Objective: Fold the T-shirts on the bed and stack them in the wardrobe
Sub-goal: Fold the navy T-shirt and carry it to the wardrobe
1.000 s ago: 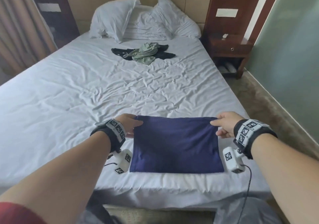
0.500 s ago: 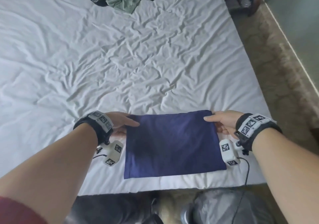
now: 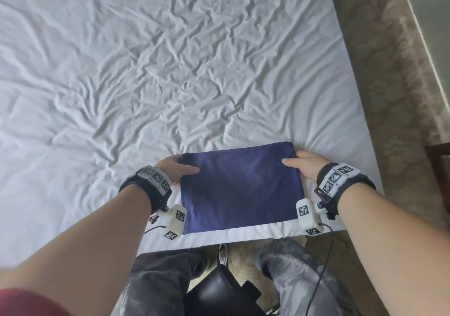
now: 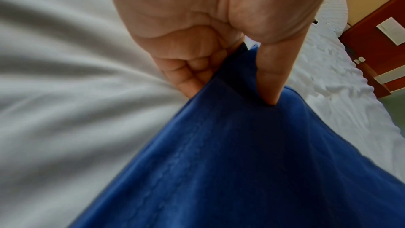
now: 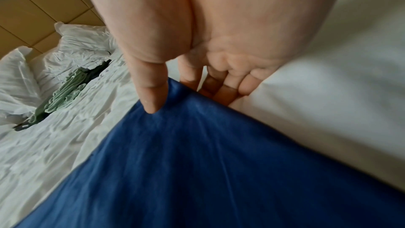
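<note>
A folded navy-blue T-shirt (image 3: 239, 186) lies flat near the foot edge of the white bed (image 3: 170, 72). My left hand (image 3: 179, 169) grips its far left corner, thumb on top and fingers tucked under the cloth, as the left wrist view shows on the blue T-shirt (image 4: 219, 162). At the far right corner my right hand (image 3: 298, 167) holds the same shirt, thumb on the blue T-shirt (image 5: 197, 162) and fingers beneath its edge. A green T-shirt (image 5: 61, 98) lies crumpled on a dark one near the pillows.
White pillows (image 5: 83, 41) lean on the tan headboard. A red-brown nightstand (image 4: 377, 50) stands beside the bed. Patterned carpet (image 3: 389, 72) runs along the bed's right side. My legs and a black bag (image 3: 219, 293) are at the bed's foot.
The head camera has tilted down, so the pillows and the crumpled shirts have left its view. Both hands keep hold of the blue shirt's far corners, thumbs slid further onto it.
</note>
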`<state>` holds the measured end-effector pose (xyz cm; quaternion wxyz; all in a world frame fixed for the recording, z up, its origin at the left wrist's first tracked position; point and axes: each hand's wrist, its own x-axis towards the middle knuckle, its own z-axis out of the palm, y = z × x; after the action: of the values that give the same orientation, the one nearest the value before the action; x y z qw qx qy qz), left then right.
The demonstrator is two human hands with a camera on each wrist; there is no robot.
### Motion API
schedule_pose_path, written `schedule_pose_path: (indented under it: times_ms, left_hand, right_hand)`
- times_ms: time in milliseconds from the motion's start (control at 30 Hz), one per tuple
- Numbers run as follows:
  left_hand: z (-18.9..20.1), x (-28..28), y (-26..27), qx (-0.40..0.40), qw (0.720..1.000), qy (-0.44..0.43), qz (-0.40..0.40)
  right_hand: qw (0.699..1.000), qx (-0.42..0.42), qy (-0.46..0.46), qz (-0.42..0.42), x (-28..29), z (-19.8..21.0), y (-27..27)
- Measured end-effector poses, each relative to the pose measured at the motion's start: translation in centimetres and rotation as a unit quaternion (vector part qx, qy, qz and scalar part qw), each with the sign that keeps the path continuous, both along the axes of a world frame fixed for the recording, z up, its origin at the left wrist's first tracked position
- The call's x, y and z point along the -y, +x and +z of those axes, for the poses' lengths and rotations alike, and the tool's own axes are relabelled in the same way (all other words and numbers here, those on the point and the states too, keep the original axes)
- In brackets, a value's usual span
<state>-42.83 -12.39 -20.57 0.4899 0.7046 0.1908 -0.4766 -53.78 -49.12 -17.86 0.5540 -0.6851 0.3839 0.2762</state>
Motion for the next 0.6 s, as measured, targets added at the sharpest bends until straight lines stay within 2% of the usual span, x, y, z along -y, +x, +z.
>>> schedule_pose_path:
  times_ms: [200,367,600]
  left_hand:
    - [-0.7,-0.2,0.7,-0.019,0.999,0.002,-0.028]
    - [-3.9,-1.6,0.7,-0.018,0.999,0.024,-0.03]
    - [-2.8,-0.2,0.0,0.017,0.997,0.07,-0.007]
  right_hand:
    - [1.0,-0.018,-0.017,0.008,0.4,-0.8,0.7]
    - [0.999,-0.037,-0.017,0.019,1.8,-3.9,0.7]
    - [0.998,-0.06,-0.022,-0.014,0.9,-2.5,1.5]
